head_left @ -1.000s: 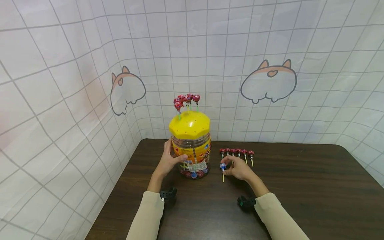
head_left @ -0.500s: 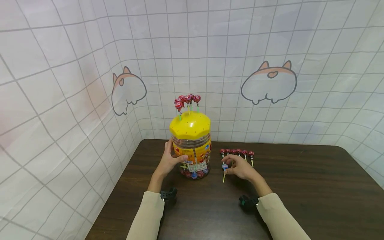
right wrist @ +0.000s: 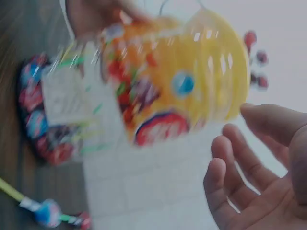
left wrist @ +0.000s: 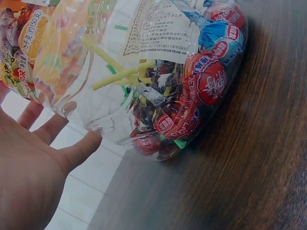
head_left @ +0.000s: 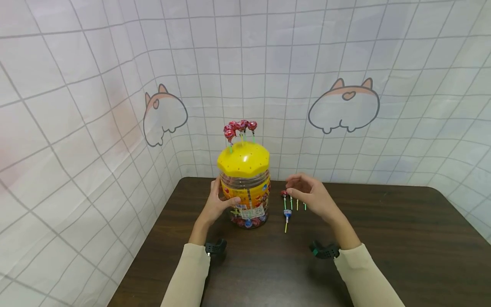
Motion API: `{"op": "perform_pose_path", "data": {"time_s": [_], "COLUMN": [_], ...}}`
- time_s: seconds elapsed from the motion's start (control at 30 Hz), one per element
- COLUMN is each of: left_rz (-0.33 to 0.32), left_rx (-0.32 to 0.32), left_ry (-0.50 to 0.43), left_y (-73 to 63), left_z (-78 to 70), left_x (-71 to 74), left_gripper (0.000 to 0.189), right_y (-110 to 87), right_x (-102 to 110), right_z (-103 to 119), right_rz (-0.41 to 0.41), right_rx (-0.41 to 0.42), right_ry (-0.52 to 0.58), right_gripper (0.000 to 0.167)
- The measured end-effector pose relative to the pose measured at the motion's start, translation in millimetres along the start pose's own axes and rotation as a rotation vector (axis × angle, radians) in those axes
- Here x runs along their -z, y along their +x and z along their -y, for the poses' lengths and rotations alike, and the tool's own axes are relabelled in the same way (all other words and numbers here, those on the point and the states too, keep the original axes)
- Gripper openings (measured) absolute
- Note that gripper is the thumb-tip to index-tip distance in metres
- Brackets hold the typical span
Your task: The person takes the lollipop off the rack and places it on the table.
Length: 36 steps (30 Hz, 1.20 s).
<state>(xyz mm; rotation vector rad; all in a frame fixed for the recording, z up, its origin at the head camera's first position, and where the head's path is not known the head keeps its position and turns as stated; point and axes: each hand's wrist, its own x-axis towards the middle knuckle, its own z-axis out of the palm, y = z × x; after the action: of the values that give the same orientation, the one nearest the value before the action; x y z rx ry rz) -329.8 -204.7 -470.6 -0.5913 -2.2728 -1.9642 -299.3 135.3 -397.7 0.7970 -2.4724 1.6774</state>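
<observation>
Left grip [head_left: 215, 208], bare hand: clamped on left side of clear plastic candy jar [head_left: 245, 183], thumb across near face, fingers round the far side. Right grip [head_left: 313, 197], bare hand: holds nothing, fingers loosely bent, thumb and fingertips apart; well to the right of jar, above the far lollipop row. Contact with the row: cannot tell, hand covers that part.

Jar upright on dark wood-grain bench [head_left: 383, 238], left of the lollipops. Yellow lid [head_left: 245, 161] on, small holes across it. Cluster of standing red-wrapped lollipops [head_left: 229, 134] in the lid, heads up, mostly on its far left part; exact count unclear, heads overlap. Orange-yellow printed label [head_left: 255, 196] round the jar body, white text sticker [head_left: 251, 212] low on near face. Wrapped candies [left wrist: 206, 79], red and blue, lie in the jar bottom, green and yellow sticks among them.

Right of jar: blue-wrapped lollipop [head_left: 287, 212] flat on bench, yellow stick pointing near. Just beyond it, row of red-wrapped lollipops [head_left: 284, 193], sticks near; leftmost head visible, others partly hidden by right hand.

Farther out: black wrist straps [head_left: 216, 247] on both wrists, beige sleeves [head_left: 188, 273]. White grid-pattern curtain [head_left: 287, 76] behind bench, corgi-rear prints [head_left: 344, 108] left and right. Right wrist view blurred.
</observation>
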Motion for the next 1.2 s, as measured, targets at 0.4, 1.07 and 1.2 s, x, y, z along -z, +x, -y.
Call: {"op": "perform_pose_path", "data": {"time_s": [0.4,1.07,1.2], "left_rz": [0.029,-0.023,-0.028], "left_rx": [0.059,0.009,0.009], "left_ry": [0.003,0.025,0.032], "left_y": [-7.7,-0.9,-1.4], "left_z": [-26.4,-0.6,-1.3], "left_x": [-0.6,-1.6,-1.1], "left_gripper": [0.098,0.095,0.096], "right_y": [71.5,146.4,148.6], "right_x": [-11.3,-26.0,-28.1], "right_z": [80.4,87.0,88.4], "right_rz": [-0.135,-0.216,-0.234], "right_rx": [0.159,0.159,0.188], "right_ry": [-0.12,-0.178,-0.182], "right_gripper": [0.033,0.041,0.041]}}
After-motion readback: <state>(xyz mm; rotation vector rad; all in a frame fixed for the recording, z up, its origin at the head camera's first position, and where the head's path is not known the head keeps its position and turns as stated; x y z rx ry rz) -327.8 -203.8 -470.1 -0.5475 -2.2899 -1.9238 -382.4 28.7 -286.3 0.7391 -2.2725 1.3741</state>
